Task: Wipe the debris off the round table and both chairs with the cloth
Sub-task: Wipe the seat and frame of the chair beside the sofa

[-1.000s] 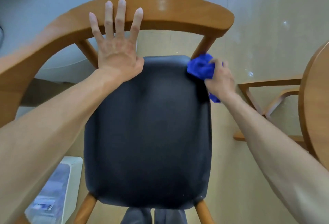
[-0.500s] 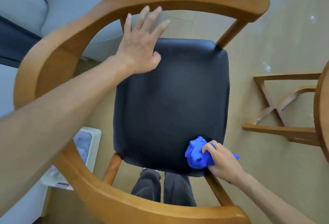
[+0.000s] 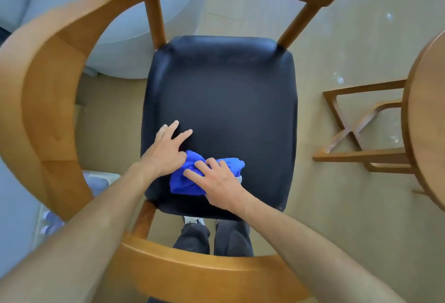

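Wiping the chair seat, the right hand presses the cloth with fingers spread, the left hand rests flat beside it; next, probably a stroke over the seat beyond both hands.

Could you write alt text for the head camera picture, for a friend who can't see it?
Seen from above, a person's right hand presses a blue cloth onto the near edge of a black chair seat, the left hand flat beside it. A curved wooden backrest rings the seat; a round table edges in at right.
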Action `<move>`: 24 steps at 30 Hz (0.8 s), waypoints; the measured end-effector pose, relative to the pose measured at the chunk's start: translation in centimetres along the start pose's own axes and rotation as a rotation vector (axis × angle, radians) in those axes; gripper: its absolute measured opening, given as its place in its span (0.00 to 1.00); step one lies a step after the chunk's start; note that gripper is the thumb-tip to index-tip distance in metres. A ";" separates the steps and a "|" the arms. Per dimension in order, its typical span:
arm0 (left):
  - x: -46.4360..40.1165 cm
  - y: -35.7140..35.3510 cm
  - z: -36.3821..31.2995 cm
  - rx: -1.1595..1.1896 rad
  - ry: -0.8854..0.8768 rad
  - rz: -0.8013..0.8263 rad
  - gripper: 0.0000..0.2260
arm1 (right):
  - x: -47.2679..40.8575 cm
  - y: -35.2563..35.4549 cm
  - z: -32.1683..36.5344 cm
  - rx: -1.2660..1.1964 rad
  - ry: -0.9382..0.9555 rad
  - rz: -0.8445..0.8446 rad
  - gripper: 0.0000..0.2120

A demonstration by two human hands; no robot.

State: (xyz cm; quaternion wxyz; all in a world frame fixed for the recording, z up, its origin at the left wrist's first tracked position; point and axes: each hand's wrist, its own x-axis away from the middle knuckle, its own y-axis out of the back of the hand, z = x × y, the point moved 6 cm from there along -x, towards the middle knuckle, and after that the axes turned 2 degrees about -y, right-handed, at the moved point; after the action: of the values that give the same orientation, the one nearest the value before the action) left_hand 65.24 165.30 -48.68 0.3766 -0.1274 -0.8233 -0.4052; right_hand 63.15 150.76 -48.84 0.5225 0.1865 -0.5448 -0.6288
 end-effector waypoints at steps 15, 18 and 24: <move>-1.8 -3.4 0.2 -0.398 0.029 -0.078 0.53 | 17.8 -2.3 -14.6 0.252 0.098 0.355 0.36; -1.6 -3.4 0.3 -0.394 0.033 -0.075 0.53 | 19.3 -1.7 -17.9 0.261 -0.110 0.335 0.36; -1.7 -3.6 -0.1 -0.384 0.037 -0.073 0.53 | 20.3 1.9 -19.8 0.034 -0.290 0.151 0.33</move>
State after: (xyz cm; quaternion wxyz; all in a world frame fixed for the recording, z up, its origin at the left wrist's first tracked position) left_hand 64.59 163.06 -51.92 0.3457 -0.1596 -0.7278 -0.5704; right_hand 72.14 123.80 -47.02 0.4811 0.0611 -0.6376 -0.5986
